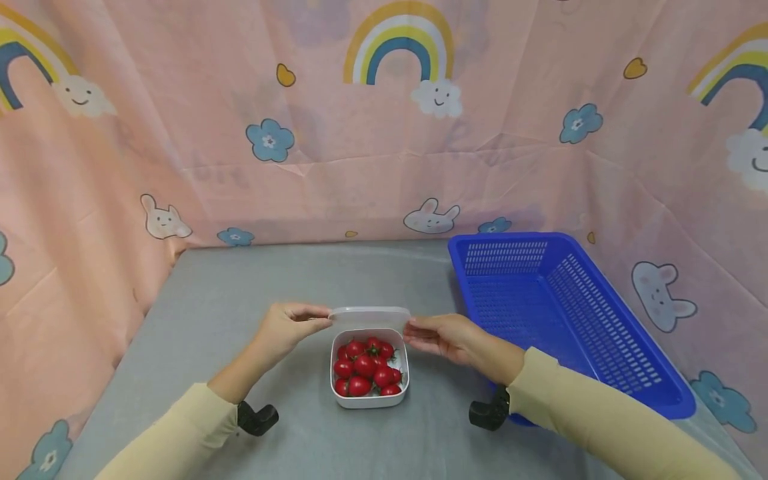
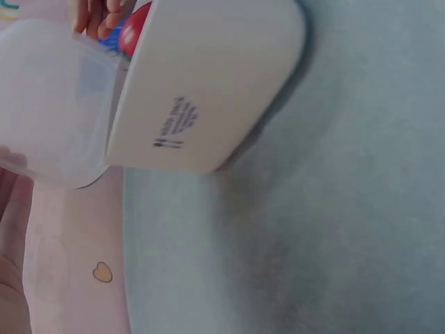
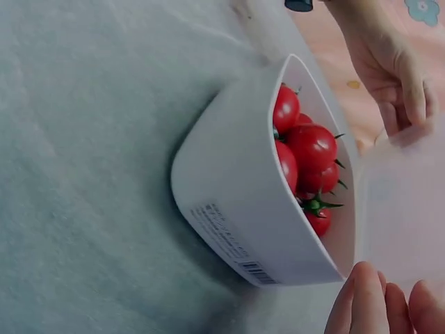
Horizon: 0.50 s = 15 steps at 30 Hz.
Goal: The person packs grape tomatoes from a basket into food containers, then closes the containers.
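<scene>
A white plastic container (image 1: 369,402) stands on the table, holding several red cherry tomatoes (image 1: 363,365) with green stems. Above its far rim is a translucent lid (image 1: 369,319), tilted up. My left hand (image 1: 289,328) pinches the lid's left edge between thumb and fingers. At the lid's right edge, my right hand (image 1: 444,337) pinches it in the same way. In the left wrist view the lid (image 2: 52,104) stands beside the container's printed wall (image 2: 208,90). The right wrist view shows the tomatoes (image 3: 311,147) close up, with the lid (image 3: 403,202) past the rim.
A blue perforated plastic basket (image 1: 591,320) sits at the right on the grey table (image 1: 252,273), behind and beside the right forearm. A pink printed curtain (image 1: 384,173) encloses the back and sides. Black wrist cameras (image 1: 257,419) hang under both wrists.
</scene>
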Tool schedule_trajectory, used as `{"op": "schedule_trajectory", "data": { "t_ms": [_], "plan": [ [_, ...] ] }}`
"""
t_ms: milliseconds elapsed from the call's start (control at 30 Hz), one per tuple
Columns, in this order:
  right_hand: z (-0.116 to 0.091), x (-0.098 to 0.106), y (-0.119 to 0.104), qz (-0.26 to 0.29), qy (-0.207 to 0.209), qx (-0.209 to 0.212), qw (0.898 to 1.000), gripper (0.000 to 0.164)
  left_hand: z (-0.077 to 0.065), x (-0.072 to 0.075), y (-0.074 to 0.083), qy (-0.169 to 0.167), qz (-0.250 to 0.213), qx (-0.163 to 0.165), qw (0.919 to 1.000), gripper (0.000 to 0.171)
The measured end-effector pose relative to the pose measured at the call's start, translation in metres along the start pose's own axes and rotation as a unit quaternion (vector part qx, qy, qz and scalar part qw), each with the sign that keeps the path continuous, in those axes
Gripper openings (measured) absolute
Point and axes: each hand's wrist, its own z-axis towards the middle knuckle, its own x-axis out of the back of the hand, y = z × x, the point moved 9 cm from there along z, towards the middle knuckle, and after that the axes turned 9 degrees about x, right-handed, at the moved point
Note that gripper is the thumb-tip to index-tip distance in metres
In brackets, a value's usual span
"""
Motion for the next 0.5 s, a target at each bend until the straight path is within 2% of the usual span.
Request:
{"op": "schedule_trajectory", "data": {
  "t_ms": [133,267,367,500],
  "plan": [
    [-0.003,-0.002,0.007,0.020,-0.009,-0.015,1.000,0.013,-0.010,-0.009,0.002,-0.029,0.009,-0.023,0.9993,0.020],
    [-0.005,0.000,0.010,-0.004,-0.001,-0.014,1.000,0.009,-0.018,-0.017,0.002,-0.055,0.002,-0.050,0.9973,0.020],
    [-0.007,0.002,0.011,-0.027,0.009,0.000,1.000,0.014,-0.023,-0.020,0.000,-0.053,0.000,-0.070,0.9961,0.020],
    [-0.009,0.002,0.014,-0.044,0.009,0.014,0.999,0.030,-0.030,-0.024,-0.005,-0.036,0.004,-0.085,0.9958,0.019]
  ]
}}
